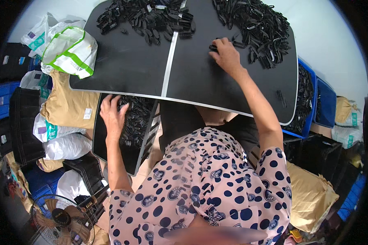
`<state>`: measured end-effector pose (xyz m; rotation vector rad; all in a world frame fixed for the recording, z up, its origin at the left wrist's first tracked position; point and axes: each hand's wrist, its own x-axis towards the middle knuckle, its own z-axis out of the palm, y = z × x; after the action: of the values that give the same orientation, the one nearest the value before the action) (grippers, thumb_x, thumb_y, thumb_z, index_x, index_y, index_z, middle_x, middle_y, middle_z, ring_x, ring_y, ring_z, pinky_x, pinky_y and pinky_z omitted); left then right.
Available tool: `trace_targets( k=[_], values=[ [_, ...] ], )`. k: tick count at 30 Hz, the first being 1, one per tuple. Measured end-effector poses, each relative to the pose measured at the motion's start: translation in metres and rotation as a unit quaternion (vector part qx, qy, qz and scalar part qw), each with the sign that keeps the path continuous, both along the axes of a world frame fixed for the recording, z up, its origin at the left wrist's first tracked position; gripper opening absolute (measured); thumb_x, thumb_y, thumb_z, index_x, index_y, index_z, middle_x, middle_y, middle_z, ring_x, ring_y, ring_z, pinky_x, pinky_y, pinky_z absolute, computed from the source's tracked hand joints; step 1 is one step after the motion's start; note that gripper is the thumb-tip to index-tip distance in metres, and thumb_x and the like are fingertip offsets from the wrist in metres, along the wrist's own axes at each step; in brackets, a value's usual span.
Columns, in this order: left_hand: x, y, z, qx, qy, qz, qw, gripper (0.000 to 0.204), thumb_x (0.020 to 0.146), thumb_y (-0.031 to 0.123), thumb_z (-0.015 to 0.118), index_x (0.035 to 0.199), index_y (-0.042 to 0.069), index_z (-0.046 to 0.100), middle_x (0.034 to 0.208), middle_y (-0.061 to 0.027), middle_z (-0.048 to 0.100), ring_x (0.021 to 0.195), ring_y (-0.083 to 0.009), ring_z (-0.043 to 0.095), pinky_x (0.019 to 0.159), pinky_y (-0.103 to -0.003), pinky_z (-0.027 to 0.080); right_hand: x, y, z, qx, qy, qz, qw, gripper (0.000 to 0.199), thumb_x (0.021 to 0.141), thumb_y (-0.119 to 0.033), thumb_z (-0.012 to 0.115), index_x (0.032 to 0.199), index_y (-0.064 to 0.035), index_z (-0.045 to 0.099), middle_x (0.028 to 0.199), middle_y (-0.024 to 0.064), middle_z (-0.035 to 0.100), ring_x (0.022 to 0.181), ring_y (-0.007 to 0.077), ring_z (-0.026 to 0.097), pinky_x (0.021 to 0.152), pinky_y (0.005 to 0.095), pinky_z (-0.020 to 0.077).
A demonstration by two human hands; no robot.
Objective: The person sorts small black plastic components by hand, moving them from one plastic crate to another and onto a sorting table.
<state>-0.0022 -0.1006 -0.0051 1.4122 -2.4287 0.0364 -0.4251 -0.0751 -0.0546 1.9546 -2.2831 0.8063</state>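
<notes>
My left hand (113,116) reaches down below the table's front edge into a black crate (110,153) full of small black plastic parts (135,122), fingers spread over them. On the black table (126,69), my right hand (226,55) rests with fingers curled on a small black part (213,47) at the edge of the right pile of black parts (259,28). A second pile of black parts (147,18) lies at the table's far left. I wear a pink top with dark dots.
A white and green bag (71,51) lies on the table's left corner. Tan sacks (67,106) and white bags stack at the left. Blue crates (308,102) with black parts stand at the right, a tan sack (310,196) below them. A fan (63,218) is at lower left.
</notes>
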Motion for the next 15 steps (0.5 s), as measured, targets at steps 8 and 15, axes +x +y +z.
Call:
trace_targets(
  k=[8, 15],
  values=[
    [-0.231, -0.074, 0.006, 0.079, 0.147, -0.247, 0.955, 0.026, 0.081, 0.02, 0.064, 0.104, 0.007, 0.06, 0.103, -0.0128, 0.059, 0.094, -0.0347, 0.057, 0.077, -0.041, 0.048, -0.047, 0.025, -0.005, 0.041, -0.119, -0.027, 0.992, 0.028, 0.076, -0.023, 0.067, 0.097, -0.0052, 0.062, 0.094, 0.0166, 0.061, 0.089, 0.0328, 0.059, 0.076, 0.0426, 0.0479],
    [-0.289, -0.103, 0.0, 0.08, 0.023, -0.256, 0.963, 0.023, 0.084, 0.018, 0.059, 0.103, 0.004, 0.057, 0.101, -0.0174, 0.059, 0.096, -0.037, 0.057, 0.079, -0.041, 0.045, -0.032, 0.141, 0.077, 0.074, -0.802, 0.101, 0.584, 0.034, 0.091, -0.016, 0.05, 0.121, -0.0014, 0.045, 0.085, 0.0087, 0.06, 0.063, 0.0114, 0.056, 0.052, 0.0224, 0.0462]
  ],
)
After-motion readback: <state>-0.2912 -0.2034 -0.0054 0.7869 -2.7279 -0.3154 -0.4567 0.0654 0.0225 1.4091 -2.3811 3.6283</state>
